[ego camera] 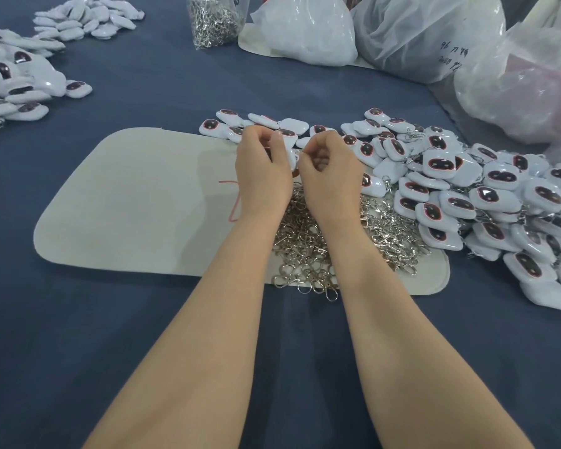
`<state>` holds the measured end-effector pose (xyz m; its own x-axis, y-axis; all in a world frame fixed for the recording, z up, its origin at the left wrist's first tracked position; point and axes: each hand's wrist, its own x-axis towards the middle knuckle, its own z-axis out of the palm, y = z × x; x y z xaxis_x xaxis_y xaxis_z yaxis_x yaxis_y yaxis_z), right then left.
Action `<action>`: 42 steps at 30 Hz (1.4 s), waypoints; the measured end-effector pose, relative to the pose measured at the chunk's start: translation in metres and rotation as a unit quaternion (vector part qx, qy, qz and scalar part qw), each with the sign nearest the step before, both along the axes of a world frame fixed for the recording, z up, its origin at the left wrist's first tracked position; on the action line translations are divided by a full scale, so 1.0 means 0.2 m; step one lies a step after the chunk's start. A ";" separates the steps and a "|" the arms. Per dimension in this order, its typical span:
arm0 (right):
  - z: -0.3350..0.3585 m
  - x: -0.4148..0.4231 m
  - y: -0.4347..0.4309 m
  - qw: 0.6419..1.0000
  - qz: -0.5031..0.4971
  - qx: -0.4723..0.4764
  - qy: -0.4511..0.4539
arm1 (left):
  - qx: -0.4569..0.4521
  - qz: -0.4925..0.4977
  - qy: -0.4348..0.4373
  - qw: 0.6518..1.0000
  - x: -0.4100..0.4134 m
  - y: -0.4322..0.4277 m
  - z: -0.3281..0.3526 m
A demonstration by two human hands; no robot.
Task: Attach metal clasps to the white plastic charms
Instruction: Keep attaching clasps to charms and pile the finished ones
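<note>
My left hand (262, 168) grips a white plastic charm (290, 156) above the pale felt mat (133, 202). My right hand (329, 166) pinches a small metal clasp (299, 153) against the charm's edge; most of the clasp is hidden by my fingers. Below my wrists lies a heap of loose metal clasps (308, 254). A large pile of white charms with dark oval faces (486, 202) spreads to the right, some with clasps on them. A row of charms (256, 124) lies just beyond my hands.
More white charms are heaped at the far left (17, 82) and back left (85, 19). A clear bag of clasps (212, 21) and several plastic bags (428, 34) stand at the back. Blue cloth (78, 335) covers the table.
</note>
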<state>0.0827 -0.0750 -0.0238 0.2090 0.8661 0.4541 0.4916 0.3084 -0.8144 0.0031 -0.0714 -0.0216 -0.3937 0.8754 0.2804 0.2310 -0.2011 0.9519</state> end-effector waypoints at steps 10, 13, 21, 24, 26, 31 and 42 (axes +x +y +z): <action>0.00 -0.03 -0.01 0.999 0.019 0.027 -0.020 | 0.003 0.025 0.027 0.999 -0.02 0.01 -0.01; 0.00 -0.03 -0.01 0.999 0.011 0.037 -0.010 | 0.003 0.021 0.018 1.000 -0.02 0.01 -0.01; -0.01 -0.03 -0.01 0.999 -0.006 0.016 -0.028 | 0.007 0.029 0.025 0.999 -0.01 0.01 -0.01; -0.01 -0.03 -0.01 0.999 -0.009 0.016 -0.035 | 0.013 0.033 0.030 0.999 -0.01 0.01 -0.01; -0.01 -0.03 -0.01 0.999 -0.008 0.017 -0.043 | 0.017 0.036 0.035 0.999 -0.01 0.01 -0.01; -0.01 -0.03 -0.02 0.998 0.000 0.022 -0.061 | 0.026 0.041 0.043 0.998 -0.02 0.01 -0.01; -0.01 -0.04 -0.03 0.999 0.000 0.027 -0.041 | 0.063 0.049 0.020 0.997 -0.02 -0.01 0.04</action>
